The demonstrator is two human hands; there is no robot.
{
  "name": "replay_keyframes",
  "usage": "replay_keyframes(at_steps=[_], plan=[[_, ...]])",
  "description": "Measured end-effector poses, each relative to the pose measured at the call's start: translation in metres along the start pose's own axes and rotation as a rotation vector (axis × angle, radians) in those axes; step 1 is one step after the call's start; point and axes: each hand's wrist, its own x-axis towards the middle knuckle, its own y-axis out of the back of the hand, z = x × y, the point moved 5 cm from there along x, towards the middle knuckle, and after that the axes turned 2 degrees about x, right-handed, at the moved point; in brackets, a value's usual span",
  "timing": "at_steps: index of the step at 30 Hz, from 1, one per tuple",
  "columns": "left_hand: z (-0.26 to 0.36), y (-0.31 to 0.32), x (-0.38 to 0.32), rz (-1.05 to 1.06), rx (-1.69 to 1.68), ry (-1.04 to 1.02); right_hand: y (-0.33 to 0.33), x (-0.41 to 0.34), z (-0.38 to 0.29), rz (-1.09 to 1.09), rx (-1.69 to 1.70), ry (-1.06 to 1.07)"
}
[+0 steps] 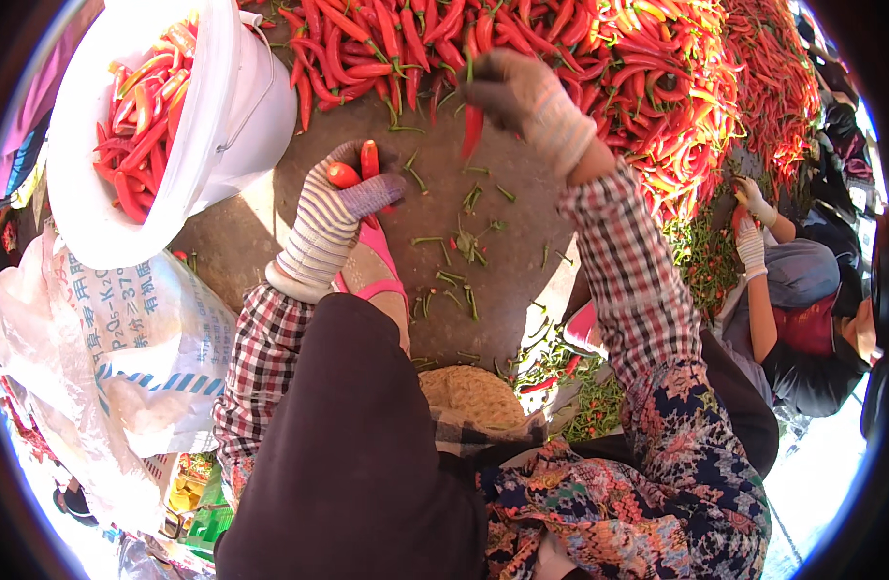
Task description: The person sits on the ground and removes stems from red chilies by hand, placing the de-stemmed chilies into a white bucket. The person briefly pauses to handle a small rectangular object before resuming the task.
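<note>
My left hand [343, 190], in a striped knit glove with dark fingers, is closed around red chili peppers. Two stemless pepper ends [369, 159] stick up out of its grip. In front of the pepper pile [386, 43], my right hand [513, 90], gloved the same way, is bent over a red chili pepper [472, 134]. That pepper hangs tip down below the fingers, and the hand hides part of it. Loose green stems [472, 197] lie scattered on the brown ground [444, 239] between my hands.
A white bucket [252, 109] tilts toward me at the left, with red peppers inside. Below it sits a white printed sack [161, 341]. A woven straw seat or pad [473, 395] lies between my legs. At right, another person's gloved hands [752, 217] work beside the pile.
</note>
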Motion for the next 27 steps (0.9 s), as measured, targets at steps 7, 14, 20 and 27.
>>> replay_keyframes(at_steps=[7,14,20,27], plan=[[-0.033,-0.046,-0.001,-0.178,0.247,0.07,-0.059,-0.087,0.007,-0.052,0.69,-0.17],[-0.042,-0.064,-0.013,-0.356,0.162,0.39,-0.048,-0.084,0.014,0.167,-0.338,0.229],[-0.04,-0.058,-0.019,-0.289,0.242,0.315,-0.004,-0.017,0.111,0.0,-0.725,-0.261],[-0.039,-0.037,-0.002,0.0,0.053,0.195,-0.007,0.056,0.106,0.171,-0.542,-0.212]])
